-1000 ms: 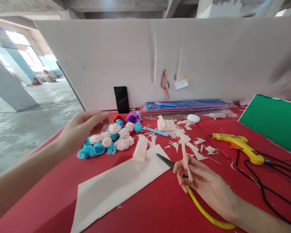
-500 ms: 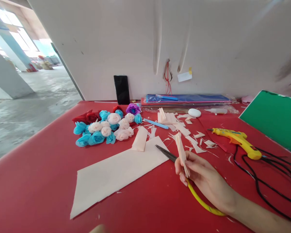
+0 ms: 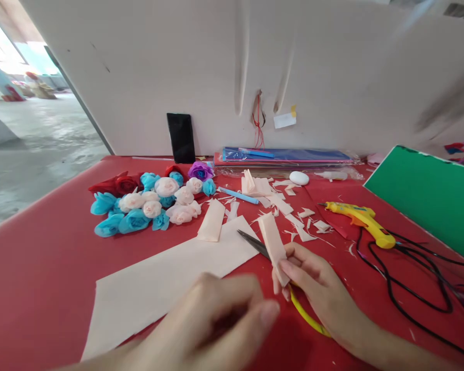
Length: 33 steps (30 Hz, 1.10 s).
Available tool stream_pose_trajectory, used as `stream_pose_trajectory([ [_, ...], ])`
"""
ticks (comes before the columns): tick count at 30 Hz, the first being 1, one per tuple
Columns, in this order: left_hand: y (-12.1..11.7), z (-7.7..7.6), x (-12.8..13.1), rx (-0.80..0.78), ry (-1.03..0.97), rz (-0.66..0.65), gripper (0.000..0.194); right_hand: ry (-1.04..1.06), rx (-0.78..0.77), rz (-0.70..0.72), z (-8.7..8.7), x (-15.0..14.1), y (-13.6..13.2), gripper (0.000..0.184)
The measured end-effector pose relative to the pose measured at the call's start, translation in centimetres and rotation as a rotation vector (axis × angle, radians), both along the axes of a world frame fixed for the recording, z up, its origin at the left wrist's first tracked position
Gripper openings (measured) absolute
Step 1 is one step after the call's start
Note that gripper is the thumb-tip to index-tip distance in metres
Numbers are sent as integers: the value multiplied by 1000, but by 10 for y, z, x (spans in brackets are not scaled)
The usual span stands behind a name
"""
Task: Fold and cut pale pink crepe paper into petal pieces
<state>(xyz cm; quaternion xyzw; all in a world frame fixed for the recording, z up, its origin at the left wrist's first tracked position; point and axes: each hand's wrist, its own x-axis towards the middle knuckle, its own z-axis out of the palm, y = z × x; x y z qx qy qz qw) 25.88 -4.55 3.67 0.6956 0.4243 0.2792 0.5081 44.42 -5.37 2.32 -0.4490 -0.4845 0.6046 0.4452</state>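
My right hand [image 3: 313, 283] pinches a folded peach paper strip [image 3: 272, 239] upright between thumb and fingers. Scissors [image 3: 255, 242] with dark blades and a yellow handle pass beneath that hand; whether it also grips them I cannot tell. My left hand [image 3: 220, 324], blurred, is in the foreground, loosely curled with a gap between thumb and forefinger and nothing visible in it. Behind it a long peach paper sheet [image 3: 150, 278] lies flat, partly covered by the hand. A smaller folded paper piece [image 3: 212, 220] rests at the sheet's far edge.
Blue, peach, red and purple paper flowers [image 3: 152, 201] lie at left. Paper scraps [image 3: 294, 216] and a blue pen [image 3: 237, 195] are mid-table. A yellow glue gun [image 3: 361, 219] with black cable lies right, near a green board [image 3: 429, 196]. A phone [image 3: 181, 138] leans on the wall.
My left hand has come into view from the bottom edge. The paper strip in my right hand has turned, showing its broad face. The whole view has shifted slightly rightward.
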Motion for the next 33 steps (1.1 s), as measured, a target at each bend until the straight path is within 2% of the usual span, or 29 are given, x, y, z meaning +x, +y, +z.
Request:
stream_pose_trajectory([
  [2, 6, 8, 3, 7, 5, -91, 36, -23, -10, -1, 2, -4, -3, 23],
  [5, 19, 12, 9, -75, -61, -247, 30, -25, -32, 19, 2, -9, -6, 26],
  [7, 24, 11, 13, -131, -103, -281, 32, -35, -52, 26, 2, -11, -7, 27],
  [13, 23, 6, 15, -169, -119, -215, 29, -58, -115, 67, 4, -12, -8, 33],
  [19, 23, -3, 15, -141, -104, -215, 38, -25, -128, 116, -1, -12, -8, 36],
  [26, 23, -9, 14, 59, -47, -69, 38, -56, -126, 103, -2, -12, -8, 39],
  [30, 22, -12, 13, 117, -12, -16, 37, -124, -76, 107, -7, -11, -9, 35],
  [33, 20, -14, 12, 94, 29, 14, 38, -164, -17, 102, -10, -10, -10, 31],
])
